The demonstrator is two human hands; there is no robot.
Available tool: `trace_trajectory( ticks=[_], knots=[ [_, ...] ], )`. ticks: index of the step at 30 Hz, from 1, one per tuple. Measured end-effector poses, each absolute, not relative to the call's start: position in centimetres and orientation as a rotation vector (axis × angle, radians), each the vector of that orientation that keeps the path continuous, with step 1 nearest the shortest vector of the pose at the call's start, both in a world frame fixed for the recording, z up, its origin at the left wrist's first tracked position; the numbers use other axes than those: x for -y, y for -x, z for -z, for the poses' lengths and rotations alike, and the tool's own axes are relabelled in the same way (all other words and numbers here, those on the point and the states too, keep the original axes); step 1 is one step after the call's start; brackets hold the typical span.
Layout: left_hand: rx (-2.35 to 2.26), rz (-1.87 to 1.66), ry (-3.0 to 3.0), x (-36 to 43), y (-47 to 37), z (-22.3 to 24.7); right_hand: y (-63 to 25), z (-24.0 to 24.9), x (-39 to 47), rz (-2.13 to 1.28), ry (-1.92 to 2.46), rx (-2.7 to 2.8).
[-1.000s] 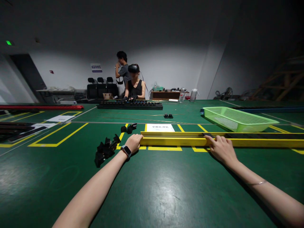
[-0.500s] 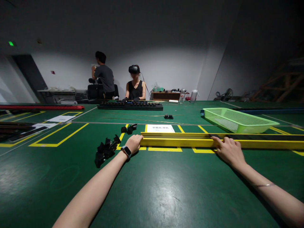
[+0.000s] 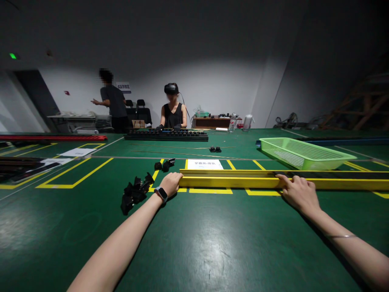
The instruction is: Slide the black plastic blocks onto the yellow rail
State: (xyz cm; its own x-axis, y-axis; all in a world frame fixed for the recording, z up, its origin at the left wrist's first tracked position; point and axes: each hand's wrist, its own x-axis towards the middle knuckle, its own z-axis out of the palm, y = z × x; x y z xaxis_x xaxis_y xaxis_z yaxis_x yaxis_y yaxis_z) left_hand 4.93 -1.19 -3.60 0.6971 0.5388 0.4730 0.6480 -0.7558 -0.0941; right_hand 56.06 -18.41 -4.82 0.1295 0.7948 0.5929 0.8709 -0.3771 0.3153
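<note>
A long yellow rail (image 3: 231,182) with an open channel lies across the table in front of me and runs out past the right edge. My left hand (image 3: 170,183), with a smartwatch on its wrist, is closed around the rail's left end. Over the rail's near wall curl the fingers of my right hand (image 3: 300,194), their tips partly hidden in the channel. There they touch a dark row of black parts (image 3: 334,175), which fills the channel from that hand rightward. Beside my left wrist lies a pile of small black clips (image 3: 136,192); a few more black pieces (image 3: 165,164) sit behind it.
A green plastic basket (image 3: 304,156) stands behind the rail. A printed sheet (image 3: 205,164) lies at the rail's far side. Two black pieces (image 3: 215,149) and thin rods are farther back. Opposite, a co-worker (image 3: 173,113) handles a black rail (image 3: 167,138); another person (image 3: 114,101) is behind.
My right hand has slid a little to the right along the rail, and the left end of the black row has shifted with it. The person behind has moved left.
</note>
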Motion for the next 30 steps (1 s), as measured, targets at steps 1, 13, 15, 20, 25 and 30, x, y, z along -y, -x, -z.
trace_trajectory(
  ticks=[1, 13, 15, 20, 25, 30],
  knots=[
    [0.943, 0.623, 2.656, 1.2, -4.9, 3.6, -56.1, 4.8, 18.5, 1.075, 2.278, 1.683],
    [0.949, 0.629, 2.649, 1.3, -5.0, 3.5, -56.8, 4.7, 18.8, 1.036, 2.408, 1.557],
    [0.959, 0.629, 2.651, 1.4, -5.0, 3.4, -56.9, 4.8, 18.8, 1.022, 2.452, 1.521],
    [0.953, 0.635, 2.67, 1.4, -5.0, 3.4, -57.1, 4.9, 18.6, 0.964, 2.492, 1.487],
    [1.054, 0.754, 2.669, 1.1, -4.9, 3.7, -56.3, 4.8, 18.3, 1.033, 2.434, 1.447],
    [1.387, 1.049, 2.437, 0.0, -4.3, 4.1, -51.7, 4.0, 17.2, 1.133, 2.258, 1.415]
  ],
)
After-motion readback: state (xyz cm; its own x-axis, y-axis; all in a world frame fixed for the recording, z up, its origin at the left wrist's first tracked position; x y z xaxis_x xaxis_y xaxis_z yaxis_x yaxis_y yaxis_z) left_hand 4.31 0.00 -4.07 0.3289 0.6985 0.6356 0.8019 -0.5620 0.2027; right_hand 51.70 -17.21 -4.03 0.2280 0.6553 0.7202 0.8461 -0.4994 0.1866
